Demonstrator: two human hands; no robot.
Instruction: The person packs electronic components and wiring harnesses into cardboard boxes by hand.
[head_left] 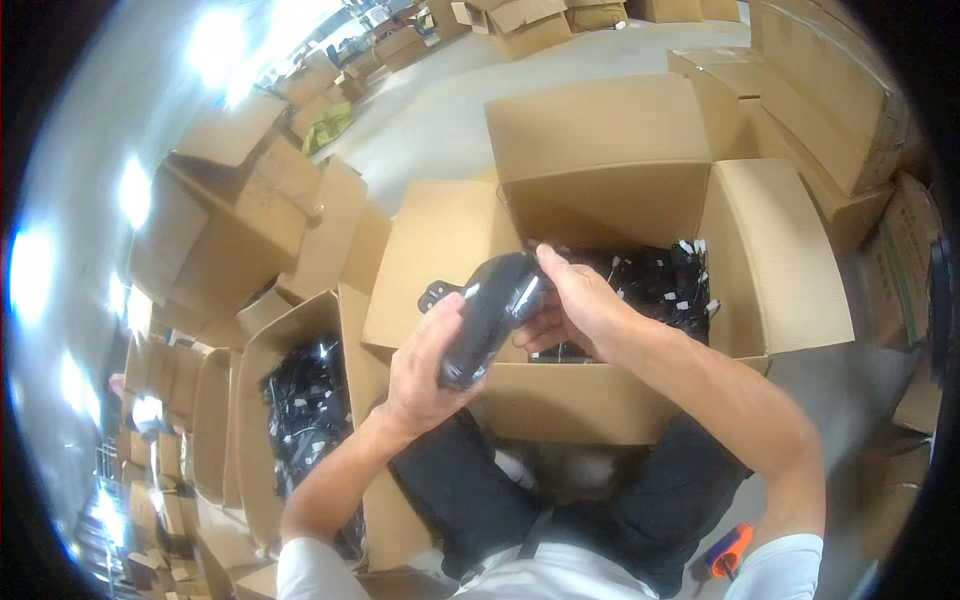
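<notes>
In front of me, over the near left edge of an open cardboard box (pixel 610 400), I hold a glossy black elongated part (pixel 492 305). A small tab with holes sticks out of its left side, and white bits show on it. My left hand (pixel 425 375) is closed around its lower left end. At the upper right end, my right hand (pixel 585 300) has its fingers curled against the part; some fingertips are hidden behind it. Black parts with white connectors (pixel 675 285) fill the bottom of the box beyond my right hand.
To my left, another open carton (pixel 250 440) holds more black parts (pixel 308 405). An orange-and-blue tool (pixel 728 550) lies on the floor at lower right. Stacked cartons (pixel 830 95) stand at the right, and several open boxes (pixel 225 200) stand at the far left.
</notes>
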